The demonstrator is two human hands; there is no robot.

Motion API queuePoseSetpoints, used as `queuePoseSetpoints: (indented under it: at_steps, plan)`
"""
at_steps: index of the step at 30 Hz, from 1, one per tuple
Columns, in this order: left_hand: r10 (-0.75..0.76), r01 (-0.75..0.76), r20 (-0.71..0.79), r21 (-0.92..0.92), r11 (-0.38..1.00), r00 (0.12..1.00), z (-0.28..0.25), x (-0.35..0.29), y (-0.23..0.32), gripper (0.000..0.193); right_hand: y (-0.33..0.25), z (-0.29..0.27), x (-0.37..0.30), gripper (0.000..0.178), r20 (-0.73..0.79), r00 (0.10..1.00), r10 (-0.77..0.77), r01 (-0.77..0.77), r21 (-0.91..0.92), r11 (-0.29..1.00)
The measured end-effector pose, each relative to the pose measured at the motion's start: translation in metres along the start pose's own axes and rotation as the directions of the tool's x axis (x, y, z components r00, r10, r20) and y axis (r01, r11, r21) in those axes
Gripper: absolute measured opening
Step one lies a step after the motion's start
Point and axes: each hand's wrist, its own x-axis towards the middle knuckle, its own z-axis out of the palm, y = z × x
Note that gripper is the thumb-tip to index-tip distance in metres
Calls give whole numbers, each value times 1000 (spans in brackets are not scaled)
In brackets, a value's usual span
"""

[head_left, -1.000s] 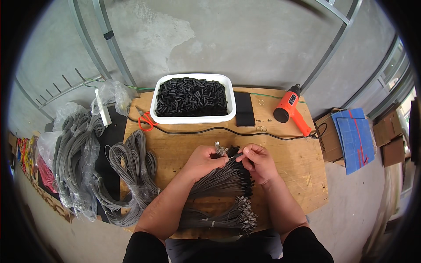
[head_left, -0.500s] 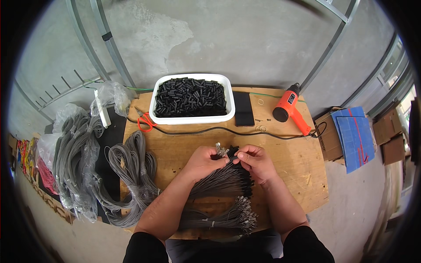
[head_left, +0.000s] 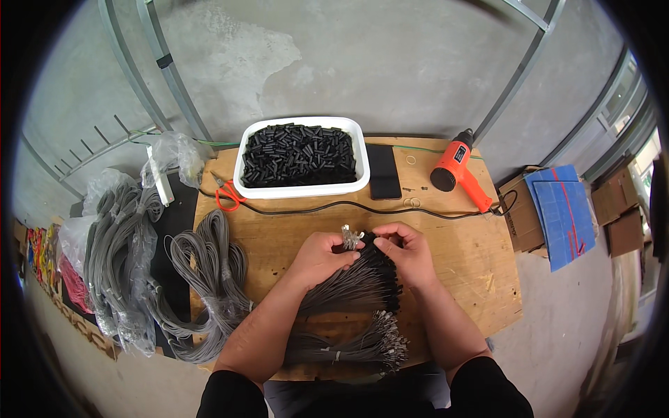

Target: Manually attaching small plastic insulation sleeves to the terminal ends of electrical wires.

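Observation:
My left hand (head_left: 321,258) is closed round a bunch of thin grey wires, whose silvery metal terminals (head_left: 350,237) stick up past the thumb. Just right of it, my right hand (head_left: 406,253) has its thumb and index finger bent together beside black-sleeved wire ends (head_left: 368,240); what lies between those fingertips is too small to make out. Below both hands fans a bundle of grey wires (head_left: 341,287) with black sleeves on its right ends. Nearer me lies another tied wire bundle (head_left: 324,350) with bare metal terminals.
A white tub (head_left: 240,182) of short black tubes stands at the back, with orange-handled scissors (head_left: 228,196) left of it. A phone (head_left: 384,172) and a red heat gun (head_left: 460,173) lie to the right. A black cable (head_left: 313,207) crosses the table. Grey wire coils (head_left: 216,268) fill the left.
My right fingers have shifted slightly up and away from the left thumb, and the dark piece between the hands no longer shows there. The left hand keeps its hold on the wires.

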Motion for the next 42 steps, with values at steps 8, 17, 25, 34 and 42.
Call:
queuePoseSetpoints:
  at_steps: [8,17,25,34,42]
  plan:
    - [6,-5,38,-39,999,999,2,-2,6,21,9,6,0,8,63,998,-8,9,-11,1000]
    - [-46,42,62,70,997,997,-4,-3,8,14,7,4,-1,4,14,999,44,-45,30,999]
    - [-25,27,31,-55,998,999,2,-2,2,22,9,2,0,4,22,998,58,-58,35,998]
    - [36,-37,11,134,990,999,3,-1,3,22,4,6,0,5,27,998,61,-63,61,996]
    - [-46,53,-118,58,997,992,5,1,4,22,1,-25,14,15,57,956,289,-231,753,616]
